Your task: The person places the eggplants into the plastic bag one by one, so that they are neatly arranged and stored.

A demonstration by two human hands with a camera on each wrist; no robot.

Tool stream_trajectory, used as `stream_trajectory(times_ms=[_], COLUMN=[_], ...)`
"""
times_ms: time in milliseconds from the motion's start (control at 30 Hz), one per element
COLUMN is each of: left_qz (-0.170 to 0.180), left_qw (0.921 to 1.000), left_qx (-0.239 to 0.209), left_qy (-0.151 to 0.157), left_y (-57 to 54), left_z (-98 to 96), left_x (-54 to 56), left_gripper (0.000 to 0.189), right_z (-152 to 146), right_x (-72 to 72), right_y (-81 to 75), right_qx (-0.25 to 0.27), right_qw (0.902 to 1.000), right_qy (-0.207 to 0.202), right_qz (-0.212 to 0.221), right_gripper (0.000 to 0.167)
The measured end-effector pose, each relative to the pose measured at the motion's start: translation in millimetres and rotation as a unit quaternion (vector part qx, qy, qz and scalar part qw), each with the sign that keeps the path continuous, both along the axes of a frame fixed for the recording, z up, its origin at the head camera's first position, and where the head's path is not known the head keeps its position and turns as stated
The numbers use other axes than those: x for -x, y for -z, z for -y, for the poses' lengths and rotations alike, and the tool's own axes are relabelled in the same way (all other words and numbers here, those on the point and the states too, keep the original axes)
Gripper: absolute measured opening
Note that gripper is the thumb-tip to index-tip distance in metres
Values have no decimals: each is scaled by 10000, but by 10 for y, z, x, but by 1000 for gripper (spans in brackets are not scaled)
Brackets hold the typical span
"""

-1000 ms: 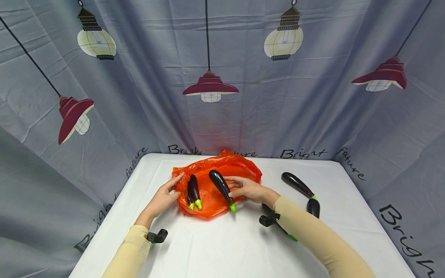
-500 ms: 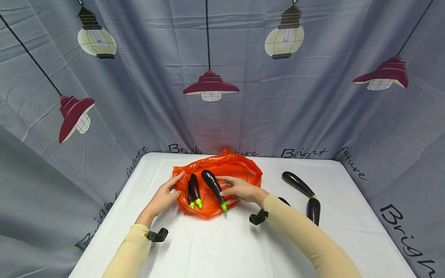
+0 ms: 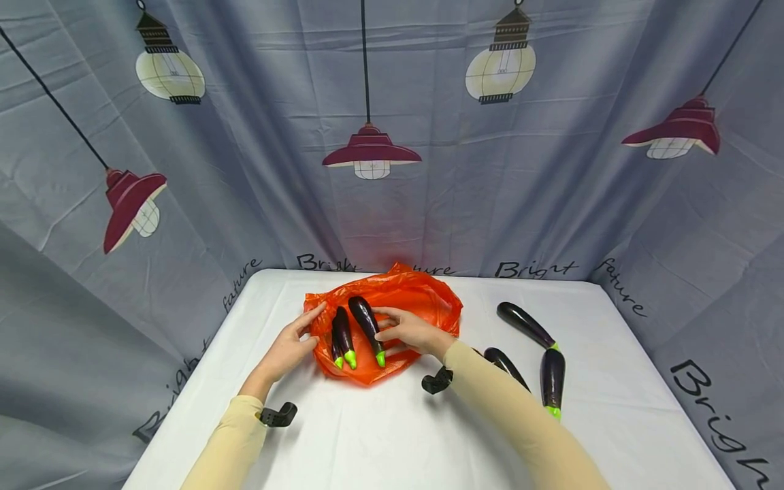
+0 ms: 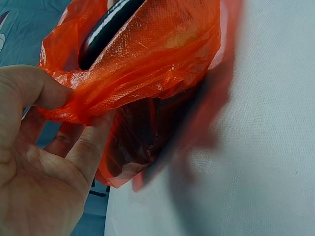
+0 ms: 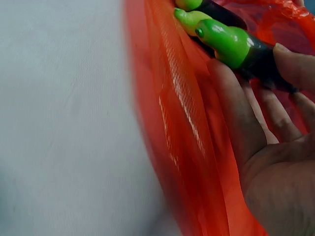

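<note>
An orange-red plastic bag (image 3: 422, 306) lies open on the table. My left hand (image 3: 286, 352) is at its left side, pinching the bag's rim between thumb and fingers, as the left wrist view shows. My right hand (image 3: 413, 332) is over the bag and holds a dark, glossy eggplant (image 3: 365, 323) with a bright green stem end. The thumb lies on one side of this eggplant and the fingers on the other in the right wrist view. Just left of it, two more eggplants (image 3: 344, 333) rest side by side in the bag, green ends toward me.
Right of the bag, several eggplants lie on the white table (image 3: 367, 435): one at the back (image 3: 525, 324), one upright to the view (image 3: 552, 378), and others partly behind my right sleeve (image 3: 514, 415). A grey printed curtain (image 3: 429, 204) stands behind the table.
My right hand has moved left with its eggplant, bringing it close to the two in the bag. The sleeve now uncovers more of the eggplants on the right. My left hand stays put.
</note>
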State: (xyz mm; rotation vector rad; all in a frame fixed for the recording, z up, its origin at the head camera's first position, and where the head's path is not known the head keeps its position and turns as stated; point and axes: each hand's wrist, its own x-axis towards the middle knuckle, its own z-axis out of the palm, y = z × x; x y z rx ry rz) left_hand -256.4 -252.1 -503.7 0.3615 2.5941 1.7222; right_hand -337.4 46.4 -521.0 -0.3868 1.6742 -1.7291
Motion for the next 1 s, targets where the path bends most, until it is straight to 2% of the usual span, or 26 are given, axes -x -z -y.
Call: stream_trajectory(times_ms=[400, 1000], left_qz=[-16, -32], left_qw=[10000, 10000], left_qx=[43, 54], left_qy=[10, 62], left_y=[-5, 49], left_z=[-2, 25], left_x=[16, 60], left_gripper=[75, 75], right_z=[260, 388], right_x=[-7, -23], right_y=[79, 149], right_qx=[44, -440], right_qw=[9976, 9962], right_qy=[687, 736], right_qz=[45, -178], right_gripper=[77, 73])
